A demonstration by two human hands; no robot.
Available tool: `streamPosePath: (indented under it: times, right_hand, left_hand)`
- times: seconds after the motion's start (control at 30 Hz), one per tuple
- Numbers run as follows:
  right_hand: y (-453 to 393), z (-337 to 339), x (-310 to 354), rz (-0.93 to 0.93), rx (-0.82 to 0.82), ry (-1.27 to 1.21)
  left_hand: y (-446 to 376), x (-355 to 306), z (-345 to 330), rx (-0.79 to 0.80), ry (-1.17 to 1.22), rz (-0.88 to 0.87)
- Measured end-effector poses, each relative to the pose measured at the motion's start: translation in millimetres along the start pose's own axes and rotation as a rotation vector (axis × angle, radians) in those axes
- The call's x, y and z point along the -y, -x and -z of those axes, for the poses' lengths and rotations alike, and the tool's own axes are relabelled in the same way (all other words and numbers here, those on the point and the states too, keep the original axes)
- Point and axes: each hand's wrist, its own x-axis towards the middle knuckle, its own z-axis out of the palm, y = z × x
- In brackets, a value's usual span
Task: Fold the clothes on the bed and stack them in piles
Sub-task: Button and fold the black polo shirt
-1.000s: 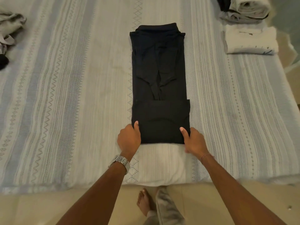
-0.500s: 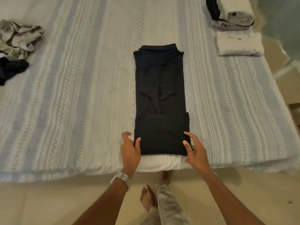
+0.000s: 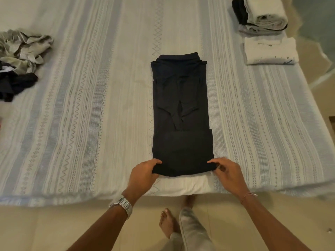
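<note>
Standing at the bed [image 3: 90,105], we are pinching the black shirt [image 3: 181,105] at its near corners. Our left hand [image 3: 145,173] and right hand [image 3: 229,172] are each curling fingers round the folded edge.

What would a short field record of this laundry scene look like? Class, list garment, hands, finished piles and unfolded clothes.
garment: black shirt, folded into a long strip on the striped bed
left hand: grip on the strip's near left corner
right hand: grip on its near right corner
finished piles: folded white shirt and mixed stack, far right
unfolded clothes: crumpled heap, far left
</note>
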Motion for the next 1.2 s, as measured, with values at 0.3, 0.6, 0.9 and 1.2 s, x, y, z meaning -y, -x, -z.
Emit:
streamPosePath:
  times: [0.3,0.6,0.9,1.2]
  right_hand:
    - [-59,19,38,0.105,-0.131,-0.140]
    - [-134,9,48,-0.097,0.065,-0.446]
    - [-161,-13,37,0.010,-0.160,-0.241]
    - [-197,-27,47,0.003,-0.475,0.068]
  left_hand:
    - [-74,-27,57,-0.309,0.498,-0.051]
    - [-148,-48,49,-0.334,0.800,0.337]
    - [-166,-18,42,0.100,0.990,0.328]
    - [-210,-29,44,-0.253,0.578,0.228]
